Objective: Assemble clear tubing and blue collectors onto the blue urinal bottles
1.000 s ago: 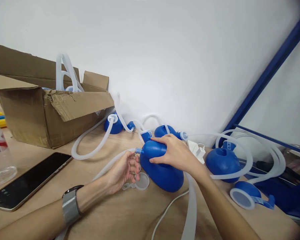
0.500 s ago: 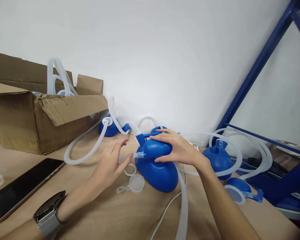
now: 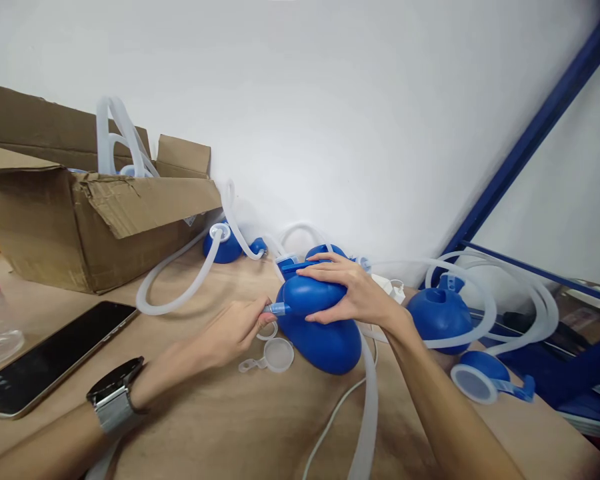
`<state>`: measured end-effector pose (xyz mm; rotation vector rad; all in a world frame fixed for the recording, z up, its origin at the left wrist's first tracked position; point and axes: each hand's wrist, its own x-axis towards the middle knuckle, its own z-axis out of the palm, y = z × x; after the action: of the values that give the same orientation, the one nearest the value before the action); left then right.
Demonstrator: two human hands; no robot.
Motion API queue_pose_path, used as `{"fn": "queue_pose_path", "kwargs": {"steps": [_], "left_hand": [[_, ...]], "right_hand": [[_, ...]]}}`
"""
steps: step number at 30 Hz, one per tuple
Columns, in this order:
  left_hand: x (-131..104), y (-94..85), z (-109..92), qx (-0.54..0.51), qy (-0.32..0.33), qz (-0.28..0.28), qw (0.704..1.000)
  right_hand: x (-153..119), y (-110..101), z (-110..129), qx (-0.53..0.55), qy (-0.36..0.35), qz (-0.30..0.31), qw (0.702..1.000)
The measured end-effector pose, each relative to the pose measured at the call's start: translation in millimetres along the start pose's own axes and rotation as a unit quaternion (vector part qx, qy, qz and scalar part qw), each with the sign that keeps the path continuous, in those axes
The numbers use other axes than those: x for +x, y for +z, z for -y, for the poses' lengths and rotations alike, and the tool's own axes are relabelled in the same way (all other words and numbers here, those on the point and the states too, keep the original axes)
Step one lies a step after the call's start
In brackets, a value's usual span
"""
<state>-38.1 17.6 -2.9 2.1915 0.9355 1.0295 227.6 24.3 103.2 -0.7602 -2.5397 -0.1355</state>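
My right hand (image 3: 347, 290) grips a rounded blue plastic piece (image 3: 307, 297), thumb at its lower side and fingers over its top edge. That piece sits over a larger blue plastic bottle (image 3: 330, 353) on the table. My left hand (image 3: 243, 327) is closed in a pinch on the short translucent tube connector (image 3: 277, 309) that sticks out of the piece's left side. Its fingertips hide the connector's outer end. Just below lie a translucent cap with a strap (image 3: 279, 355) and a clear ring (image 3: 269, 331), partly behind my left fingers.
A cardboard box (image 3: 145, 207) with hoses stands at left, near a phone (image 3: 55, 357) and clear bottle (image 3: 0, 327). Other blue bottles (image 3: 440, 317) and a capped blue part (image 3: 480, 377) lie right. A white hose (image 3: 367, 413) and cable (image 3: 333, 423) run frontward. Blue shelving (image 3: 535, 140) borders the right.
My left hand has moved right and closed its fingers on the connector. My right hand keeps its hold on the blue piece. The view has shifted slightly.
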Motion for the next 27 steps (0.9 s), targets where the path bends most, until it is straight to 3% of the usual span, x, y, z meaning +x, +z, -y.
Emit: {"fn": "queue_pose_path", "kwargs": {"steps": [7, 13, 15, 18, 20, 22, 24, 27], "left_hand": [[-5.3, 1.5, -0.1, 0.012, -0.006, 0.017, 1.000], [4.3, 6.6, 6.8, -0.031, -0.030, 0.008, 0.999], [6.3, 9.1, 9.2, -0.030, -0.021, -0.045, 0.998], [4.6, 13.0, 10.8, 0.044, 0.034, -0.193, 0.980], [1.6, 15.1, 9.6, 0.082, 0.073, -0.227, 0.968], [-1.1, 17.2, 6.3, 0.069, 0.063, -0.182, 0.979], [-2.4, 20.1, 1.7, 0.034, 0.003, -0.123, 0.992], [-1.8, 25.5, -5.0, -0.051, -0.094, -0.089, 0.990]], "right_hand": [[1.6, 1.5, 5.4, -0.046, -0.038, 0.030, 0.998], [4.4, 2.4, 4.1, -0.102, -0.043, 0.049, 0.993], [3.8, 2.4, 1.3, -0.114, -0.026, 0.052, 0.992], [1.5, 1.6, -3.9, -0.119, 0.007, 0.035, 0.992], [-0.2, 0.9, -7.0, -0.113, 0.025, 0.013, 0.993], [-1.8, 0.8, -9.5, -0.104, 0.037, 0.008, 0.994], [-3.2, 1.6, -11.4, -0.100, 0.046, 0.015, 0.994], [-4.9, 4.5, -12.6, -0.095, 0.060, -0.013, 0.994]]}}
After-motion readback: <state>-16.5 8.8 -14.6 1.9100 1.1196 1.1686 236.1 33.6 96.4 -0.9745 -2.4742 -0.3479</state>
